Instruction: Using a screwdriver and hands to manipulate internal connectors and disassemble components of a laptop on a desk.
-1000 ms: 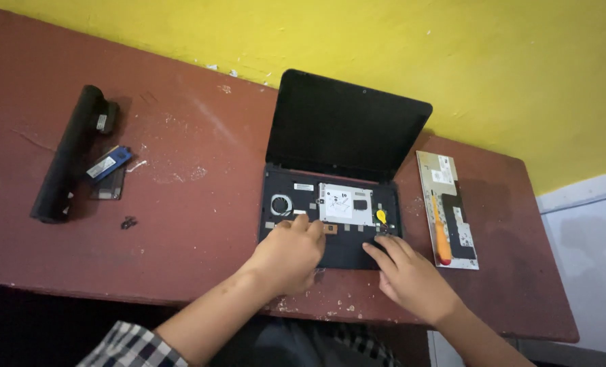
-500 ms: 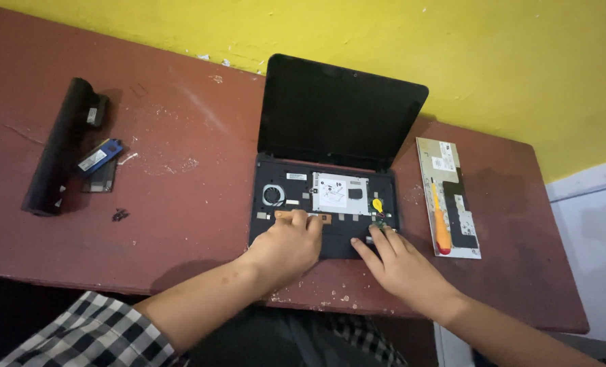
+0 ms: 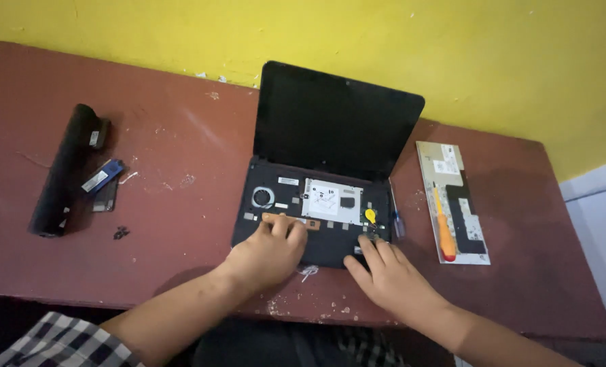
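Reddish-brown table (image 3: 181,170) against a yellow wall (image 3: 452,54). Opened-up laptop (image 3: 330,136), keyboard removed, dark screen upright, at centre. Long black battery (image 3: 62,170) far left, blue memory module (image 3: 102,177) beside it. Detached keyboard (image 3: 462,224) lying face down at right, orange screwdriver (image 3: 442,228) on it. Left hand (image 3: 265,255), fingers loosely curled, rests on laptop base; right hand (image 3: 391,275), fingers spread flat, touches front right edge.

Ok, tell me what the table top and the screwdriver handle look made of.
Table top: probably painted or laminated wood, matte reddish-brown, with pale chips and scuffs. Screwdriver handle: likely plastic, smooth glossy orange with a red end, lying on the removed keyboard.
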